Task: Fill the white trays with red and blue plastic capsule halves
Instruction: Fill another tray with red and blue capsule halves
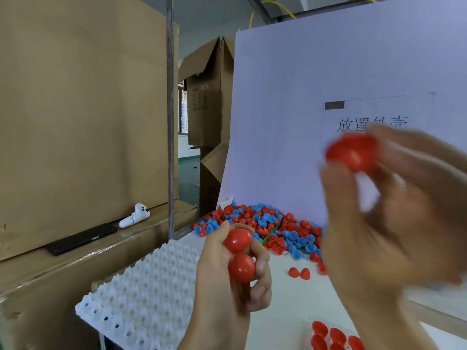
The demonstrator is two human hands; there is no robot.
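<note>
Gripping two red capsule halves (238, 253) one above the other, the left hand (227, 281) is raised above the white table (285, 301), its fingers curled round both domes. The right hand (394, 213) is up higher and closer to the camera, heavily blurred; it seems to pinch a single red half (352, 152) between thumb and fingertips, though the blur makes the exact hold hard to read.

Below and left of the left hand lies an empty white tray (141, 291) with rows of raised cones, its near edge hanging over the table's corner. At the bottom edge of the view, a second tray (328, 340) is mostly cut off, with several red halves (336, 335) already seated in it.

A loose pile of red and blue halves (262, 223) sits at the far side of the table against a white board (316, 97), which carries a printed sheet (374, 117). Two stray red halves (299, 273) lie apart from the pile, nearer the hands.

To the left, a black phone (80, 239) and a white controller (135, 215) rest on a cardboard ledge (75, 258), with cardboard boxes (207, 97) standing behind.
</note>
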